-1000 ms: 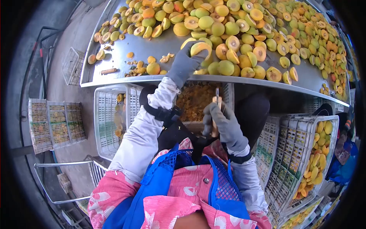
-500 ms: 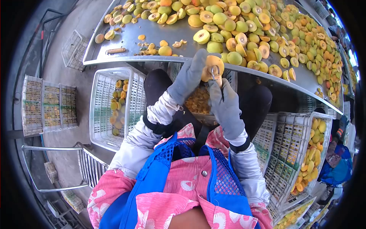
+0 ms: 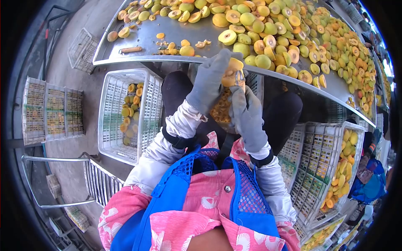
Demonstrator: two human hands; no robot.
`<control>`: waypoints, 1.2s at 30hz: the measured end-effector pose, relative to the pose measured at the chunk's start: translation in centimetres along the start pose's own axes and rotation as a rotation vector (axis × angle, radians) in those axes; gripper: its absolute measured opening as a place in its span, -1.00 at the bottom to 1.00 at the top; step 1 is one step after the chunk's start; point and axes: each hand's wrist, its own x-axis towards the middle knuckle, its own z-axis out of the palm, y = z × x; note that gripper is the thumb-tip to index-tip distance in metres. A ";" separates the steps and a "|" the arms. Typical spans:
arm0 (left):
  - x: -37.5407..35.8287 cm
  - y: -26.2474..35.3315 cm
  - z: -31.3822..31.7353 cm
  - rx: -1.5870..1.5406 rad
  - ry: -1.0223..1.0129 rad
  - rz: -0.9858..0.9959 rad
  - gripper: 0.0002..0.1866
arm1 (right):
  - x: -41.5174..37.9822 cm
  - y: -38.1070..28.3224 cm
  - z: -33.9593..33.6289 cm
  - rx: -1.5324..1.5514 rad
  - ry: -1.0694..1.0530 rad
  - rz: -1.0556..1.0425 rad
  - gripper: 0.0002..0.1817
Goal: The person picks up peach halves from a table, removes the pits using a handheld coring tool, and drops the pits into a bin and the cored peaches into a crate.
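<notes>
My left hand (image 3: 208,81), in a grey glove, is closed round a halved yellow fruit (image 3: 230,75) just off the front edge of the metal table (image 3: 146,39). My right hand (image 3: 247,113), gloved too, grips a small tool with a looped metal end (image 3: 240,77), which touches the cut face of the fruit. Fingers hide most of its handle. Below both hands, between my knees, a container holds orange-brown scraps (image 3: 220,109). Many halved fruits (image 3: 259,26) are heaped on the table beyond my hands.
On the left stands a white crate (image 3: 144,119) with some fruit halves. Stacked crates (image 3: 312,167) with fruit are at the right. A wooden-looking handle (image 3: 130,49) lies on the table. A metal-framed chair (image 3: 98,180) is at lower left; another person (image 3: 370,180) is at far right.
The fruit has turned and tilted in my left hand, and the looped tool end has shifted slightly right against it. The table and crates appear slightly shifted in view.
</notes>
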 end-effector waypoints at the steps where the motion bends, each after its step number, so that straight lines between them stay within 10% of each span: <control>1: -0.1 0.2 0.4 -0.038 0.053 -0.033 -0.52 | -0.1 0.0 0.2 0.023 0.005 0.002 -0.68; 10: -0.8 0.2 3.2 -0.154 0.286 0.056 -0.55 | 1.0 1.4 2.3 -0.163 0.230 -0.502 -0.68; 19: -1.4 1.5 4.6 0.069 0.339 0.286 -0.60 | 0.6 -0.6 2.8 -0.142 0.226 -0.543 -0.70; 29: -0.9 1.5 3.4 0.182 0.361 0.271 -0.69 | 1.3 0.7 2.4 -0.076 0.045 -0.460 -0.66; 36: -0.5 1.9 3.0 0.299 0.366 0.253 -0.73 | 0.9 -2.1 1.6 0.138 -0.155 0.034 -0.62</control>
